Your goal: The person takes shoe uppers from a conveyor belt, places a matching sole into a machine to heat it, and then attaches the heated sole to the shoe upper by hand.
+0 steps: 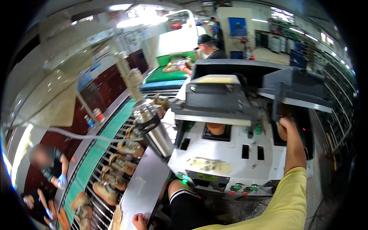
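My right hand reaches under the raised right hood of a white two-bay machine. Its fingers close round a tan shoe in the dark bay; shadow hides part of the grip. In the left bay, a brown shoe toe shows beneath the other grey hood. Low in the view, my left hand is closed beside the metal bench, its fingers curled with nothing visible in them.
A steel flask stands on the metal bench, left of the machine. Beyond it, several tan shoes lie on a roller conveyor beside a green belt. Co-workers are at the far-left side and behind the machine.
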A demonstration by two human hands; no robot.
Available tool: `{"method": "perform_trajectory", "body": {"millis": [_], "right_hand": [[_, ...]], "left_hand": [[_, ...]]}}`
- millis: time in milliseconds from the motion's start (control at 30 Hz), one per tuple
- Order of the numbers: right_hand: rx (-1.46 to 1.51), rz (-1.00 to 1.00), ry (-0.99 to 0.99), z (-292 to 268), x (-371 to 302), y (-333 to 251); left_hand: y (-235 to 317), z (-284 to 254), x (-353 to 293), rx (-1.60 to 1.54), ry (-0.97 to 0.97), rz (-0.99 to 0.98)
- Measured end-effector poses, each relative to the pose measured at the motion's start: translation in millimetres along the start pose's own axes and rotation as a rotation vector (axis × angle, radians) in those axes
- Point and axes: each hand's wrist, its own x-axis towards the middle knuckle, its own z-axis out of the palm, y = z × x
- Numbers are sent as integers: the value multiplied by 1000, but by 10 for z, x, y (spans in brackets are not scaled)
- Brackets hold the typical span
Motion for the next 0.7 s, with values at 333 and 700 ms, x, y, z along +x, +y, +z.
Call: {"method": "perform_trajectory", "body": {"millis": [333,700], "right_hand": [[204,108,683,-53,-1049,-130],[1041,-351,592,798,-2671,-267]], "left_hand": [[-406,-603,-25,2,223,97],[-684,-698,47,7,29,123]]}}
